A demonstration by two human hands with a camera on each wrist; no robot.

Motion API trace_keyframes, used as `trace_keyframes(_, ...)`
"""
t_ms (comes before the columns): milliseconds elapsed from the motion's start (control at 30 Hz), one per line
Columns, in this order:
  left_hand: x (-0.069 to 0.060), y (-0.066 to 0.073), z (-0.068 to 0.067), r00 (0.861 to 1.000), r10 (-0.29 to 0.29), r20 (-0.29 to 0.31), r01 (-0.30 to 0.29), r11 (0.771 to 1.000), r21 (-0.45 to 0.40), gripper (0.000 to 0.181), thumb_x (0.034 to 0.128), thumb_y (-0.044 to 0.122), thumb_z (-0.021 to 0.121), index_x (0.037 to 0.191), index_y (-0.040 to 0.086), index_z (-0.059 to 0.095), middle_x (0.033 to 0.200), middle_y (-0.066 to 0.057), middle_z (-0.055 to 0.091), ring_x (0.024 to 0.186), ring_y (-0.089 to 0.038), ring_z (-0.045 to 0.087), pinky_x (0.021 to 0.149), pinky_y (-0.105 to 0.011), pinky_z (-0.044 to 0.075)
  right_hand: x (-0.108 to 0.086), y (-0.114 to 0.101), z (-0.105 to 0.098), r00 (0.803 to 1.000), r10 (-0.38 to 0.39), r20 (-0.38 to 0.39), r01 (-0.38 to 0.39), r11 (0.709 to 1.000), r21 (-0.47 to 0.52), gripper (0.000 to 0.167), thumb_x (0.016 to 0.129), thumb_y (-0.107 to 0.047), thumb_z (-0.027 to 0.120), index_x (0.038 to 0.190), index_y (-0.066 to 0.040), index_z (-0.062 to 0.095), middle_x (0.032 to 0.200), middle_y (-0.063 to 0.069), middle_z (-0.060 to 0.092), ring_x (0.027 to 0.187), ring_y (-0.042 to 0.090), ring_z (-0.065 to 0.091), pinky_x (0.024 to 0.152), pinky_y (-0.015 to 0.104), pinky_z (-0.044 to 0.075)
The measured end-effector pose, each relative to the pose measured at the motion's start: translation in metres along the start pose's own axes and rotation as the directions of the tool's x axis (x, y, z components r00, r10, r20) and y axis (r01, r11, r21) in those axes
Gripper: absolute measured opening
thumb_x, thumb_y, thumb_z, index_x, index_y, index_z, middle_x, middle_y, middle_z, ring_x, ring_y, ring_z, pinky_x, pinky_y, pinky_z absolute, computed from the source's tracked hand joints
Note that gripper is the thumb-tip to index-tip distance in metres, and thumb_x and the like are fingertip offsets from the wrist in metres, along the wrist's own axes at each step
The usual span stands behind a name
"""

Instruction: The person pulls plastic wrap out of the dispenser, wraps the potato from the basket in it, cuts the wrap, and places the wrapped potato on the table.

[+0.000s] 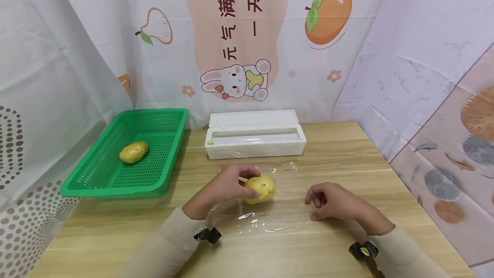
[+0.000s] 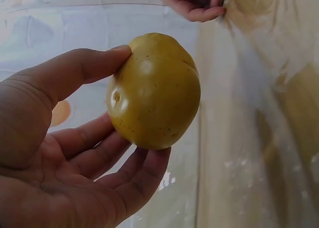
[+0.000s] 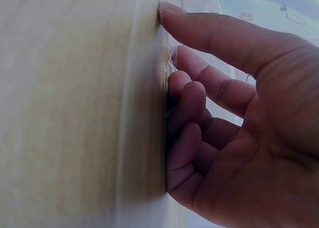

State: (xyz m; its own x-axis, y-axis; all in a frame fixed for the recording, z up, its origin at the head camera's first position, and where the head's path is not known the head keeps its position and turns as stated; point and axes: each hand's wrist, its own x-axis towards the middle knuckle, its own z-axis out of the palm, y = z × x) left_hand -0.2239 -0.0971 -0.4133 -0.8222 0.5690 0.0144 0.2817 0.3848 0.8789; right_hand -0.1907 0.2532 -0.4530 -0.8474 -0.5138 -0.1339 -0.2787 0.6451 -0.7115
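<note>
My left hand [image 1: 234,182] holds a yellow potato [image 1: 260,188] over a clear sheet of cling film [image 1: 287,190]. In the left wrist view the thumb is on the top of the potato [image 2: 154,93] and the fingertips are beneath it. At the sheet's right edge, my right hand [image 1: 335,203] grips the film by its thumb and index finger. Crinkled film [image 3: 171,61] shows at those fingertips in the right wrist view. The other fingers [image 3: 187,153] are curled in, low by the tabletop. How firmly the film is held is hard to see.
A white cling film box [image 1: 254,149] stands at the back with its lid raised and the roll visible. To the left is a green basket [image 1: 175,153] with another potato [image 1: 134,152] in it. Printed curtains [image 1: 166,67] hang behind and beside the wooden table [image 1: 332,252].
</note>
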Motion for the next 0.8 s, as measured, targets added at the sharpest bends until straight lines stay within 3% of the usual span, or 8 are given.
trace_keyframes(333, 0.006, -0.011, 0.017, 0.999, -0.038, 0.010, 0.038, 0.999, 0.008, 0.050, 0.0767, 0.010, 0.091, 0.120, 0.011, 0.066, 0.119, 0.002, 0.071, 0.112, -0.018, 0.065, 0.095, -0.038, 0.058, 0.000, -0.001, -0.001, 1.000, 0.013, 0.004, -0.013, 1.000, 0.000, 0.036, 0.074, -0.022, 0.094, 0.101, -0.016, 0.071, 0.080, 0.003, 0.060, 0.069, 0.009, 0.053, 0.060, 0.023, 0.045)
trace_keyframes(533, 0.006, -0.015, 0.020, 0.998, -0.066, 0.019, 0.065, 0.997, 0.029, 0.054, 0.0768, 0.012, 0.092, 0.123, 0.011, 0.064, 0.119, 0.004, 0.071, 0.113, -0.017, 0.065, 0.096, -0.038, 0.057, 0.001, 0.000, 0.001, 1.000, 0.016, 0.011, -0.016, 1.000, 0.010, 0.035, 0.074, -0.021, 0.093, 0.101, -0.016, 0.071, 0.080, 0.003, 0.059, 0.070, 0.009, 0.052, 0.060, 0.023, 0.045)
trace_keyframes(800, 0.007, -0.016, 0.022, 0.998, -0.054, 0.042, 0.054, 0.998, 0.020, 0.055, 0.0774, 0.010, 0.091, 0.125, 0.010, 0.063, 0.120, 0.004, 0.071, 0.115, -0.017, 0.065, 0.096, -0.035, 0.058, 0.000, -0.001, 0.000, 1.000, 0.018, 0.007, -0.018, 1.000, 0.002, 0.034, 0.075, -0.022, 0.093, 0.101, -0.017, 0.071, 0.079, 0.003, 0.060, 0.069, 0.009, 0.053, 0.060, 0.023, 0.045)
